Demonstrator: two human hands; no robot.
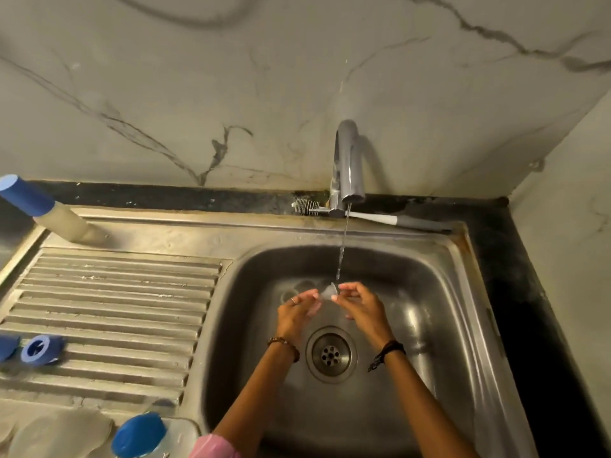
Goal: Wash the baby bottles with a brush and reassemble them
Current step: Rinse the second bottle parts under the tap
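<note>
Both hands work low in the basin, at centre frame: my left hand [299, 309] and right hand [358, 304] each pinch an edge of a small clear teat [328, 292] under the running water [342, 246], fingers curled on it. Going from the left edge, I see a blue-capped bottle [43, 209] at upper left, a blue ring [41, 349] on the drainboard [132, 309], a blue cap [139, 434] at the bottom, then the tap [347, 166] and the brush [363, 216] behind it. I can read no writing.
</note>
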